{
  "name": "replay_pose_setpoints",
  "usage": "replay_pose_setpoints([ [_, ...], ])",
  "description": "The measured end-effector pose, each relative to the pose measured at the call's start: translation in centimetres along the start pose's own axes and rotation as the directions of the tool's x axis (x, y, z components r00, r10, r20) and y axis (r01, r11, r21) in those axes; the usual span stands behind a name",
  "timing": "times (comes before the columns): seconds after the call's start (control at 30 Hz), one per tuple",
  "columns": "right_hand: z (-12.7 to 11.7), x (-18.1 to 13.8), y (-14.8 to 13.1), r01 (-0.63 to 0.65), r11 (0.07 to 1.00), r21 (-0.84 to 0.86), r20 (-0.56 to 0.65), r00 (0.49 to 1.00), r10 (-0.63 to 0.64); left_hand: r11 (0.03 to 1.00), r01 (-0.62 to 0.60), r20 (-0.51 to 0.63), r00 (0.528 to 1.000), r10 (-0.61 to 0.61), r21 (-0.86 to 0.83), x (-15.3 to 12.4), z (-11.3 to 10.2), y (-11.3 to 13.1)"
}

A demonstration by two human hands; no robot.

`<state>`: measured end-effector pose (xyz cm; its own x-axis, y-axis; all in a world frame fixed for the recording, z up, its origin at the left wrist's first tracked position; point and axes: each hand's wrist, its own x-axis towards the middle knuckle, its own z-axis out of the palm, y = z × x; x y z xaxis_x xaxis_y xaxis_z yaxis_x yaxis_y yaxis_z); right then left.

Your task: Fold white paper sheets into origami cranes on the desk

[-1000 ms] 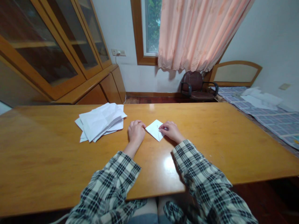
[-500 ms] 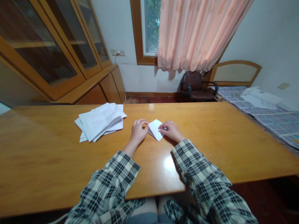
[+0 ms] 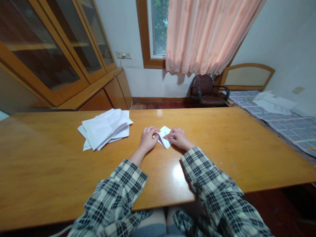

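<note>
A small folded white paper (image 3: 164, 135) lies on the wooden table (image 3: 222, 148) in front of me. My left hand (image 3: 147, 139) pinches its left corner with curled fingers. My right hand (image 3: 178, 138) presses on the paper's right side, fingers bent and closed on the fold. The hands nearly meet over the paper, so only its top and lower tip show. Both arms wear plaid sleeves.
A loose pile of white sheets (image 3: 105, 129) lies on the table to the left of my hands. Behind the table stand a wooden glass-door cabinet (image 3: 61, 56), a dark office chair (image 3: 206, 92), a pink curtain (image 3: 207, 36) and a bed (image 3: 283, 115) at the right.
My left hand has slid to the right, folding the paper's left corner inward. The visible paper has shrunk and the two hands have come closer together.
</note>
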<state>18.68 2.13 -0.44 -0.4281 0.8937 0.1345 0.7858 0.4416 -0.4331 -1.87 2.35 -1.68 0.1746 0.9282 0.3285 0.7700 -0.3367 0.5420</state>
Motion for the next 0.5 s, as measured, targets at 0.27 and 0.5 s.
replay_pose_setpoints([
  [0.27, 0.11, -0.03, 0.02, 0.016, 1.000, 0.006, -0.022, 1.000, -0.016, 0.999, -0.004, 0.049, 0.999, 0.001, 0.052, -0.11, 0.16, 0.10],
  [0.5, -0.23, -0.17, -0.16, 0.029, 0.999, 0.018, 0.001, 1.000, -0.029, 0.996, 0.005, 0.088, 0.996, -0.013, 0.088, -0.23, 0.20, 0.46],
])
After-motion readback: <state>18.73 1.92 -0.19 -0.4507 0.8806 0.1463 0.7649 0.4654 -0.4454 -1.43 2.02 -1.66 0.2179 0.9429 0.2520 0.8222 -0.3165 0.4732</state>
